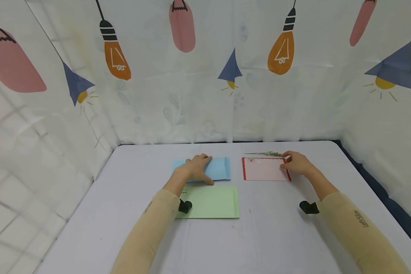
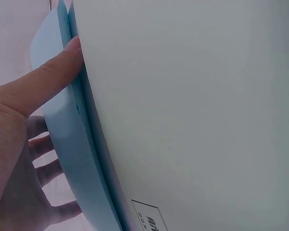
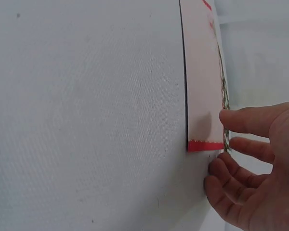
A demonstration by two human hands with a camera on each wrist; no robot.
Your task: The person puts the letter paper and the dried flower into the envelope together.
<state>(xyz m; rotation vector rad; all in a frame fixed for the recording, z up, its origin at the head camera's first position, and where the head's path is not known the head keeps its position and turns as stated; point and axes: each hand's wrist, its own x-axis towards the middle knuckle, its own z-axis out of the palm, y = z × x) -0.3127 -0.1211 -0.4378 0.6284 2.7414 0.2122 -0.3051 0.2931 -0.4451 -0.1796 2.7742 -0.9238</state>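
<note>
My left hand spans a light blue envelope lying on the table. In the left wrist view the thumb lies along its near edge, and the other fingers reach to its far side, so the envelope sits between them. My right hand hovers at the right end of a pale pink sheet with red trim. Its thumb and index finger are parted around a thin dried sprig along the sheet's far edge; the thumb casts a shadow on the sheet.
Nearer me lies a pale green envelope with a small printed box, partly under the left forearm. Everything is on a white-covered table. Behind it hangs a curtain printed with lamps and bulbs.
</note>
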